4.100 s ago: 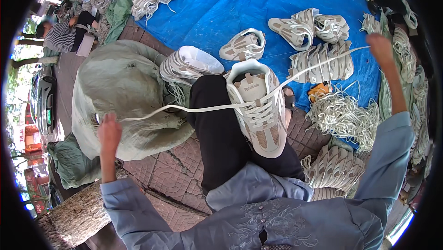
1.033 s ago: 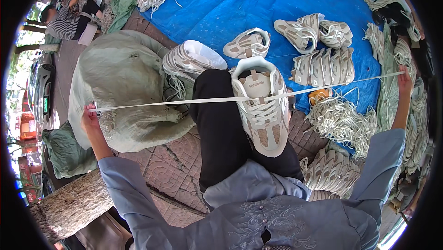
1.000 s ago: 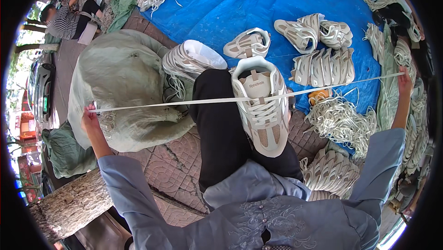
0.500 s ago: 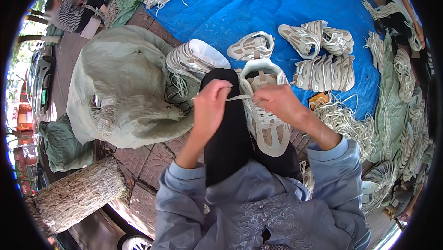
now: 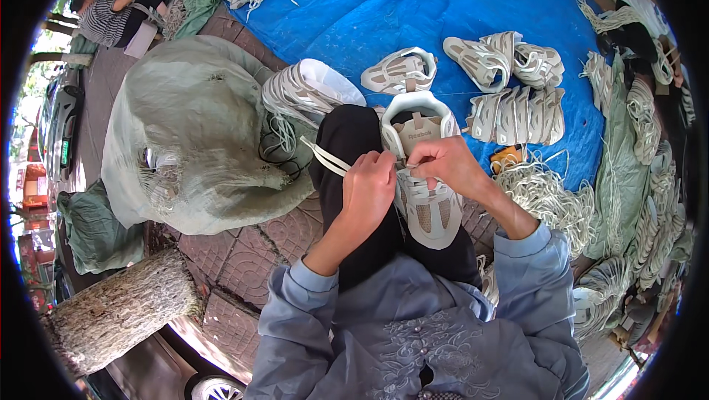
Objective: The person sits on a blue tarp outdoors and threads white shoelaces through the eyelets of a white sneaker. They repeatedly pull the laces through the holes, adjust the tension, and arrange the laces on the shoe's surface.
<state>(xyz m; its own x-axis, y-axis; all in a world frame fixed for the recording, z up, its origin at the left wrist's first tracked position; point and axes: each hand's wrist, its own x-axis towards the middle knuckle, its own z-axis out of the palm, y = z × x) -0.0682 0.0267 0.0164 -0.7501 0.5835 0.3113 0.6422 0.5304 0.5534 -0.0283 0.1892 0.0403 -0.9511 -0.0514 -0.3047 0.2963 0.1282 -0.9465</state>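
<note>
A beige and white sneaker upper (image 5: 438,227) rests across my lap, toe toward me, partly laced. My left hand (image 5: 369,184) is closed on a flat white shoelace (image 5: 329,158), whose loose length sticks out to the left over my black trouser leg. Against the lacing edge, my right hand (image 5: 447,169) pinches with thumb and forefinger at the shoelace; its fingertips nearly meet those of the left, and the exact grip is partly hidden. The padded collar and tongue (image 5: 418,131) open away from me, beyond both hands.
A blue tarp (image 5: 354,23) carries a single upper (image 5: 399,72), a row of nested uppers (image 5: 517,117) and a heap of white laces (image 5: 548,197). At left stand a large pale sack (image 5: 185,127) and a tree trunk (image 5: 122,311). Another person (image 5: 111,19) sits at far left.
My left hand has moved right and nearer to the sneaker; the shoelace stretched between my hands now trails left from it. My right hand stays at the lacing. The seated person has raised an arm.
</note>
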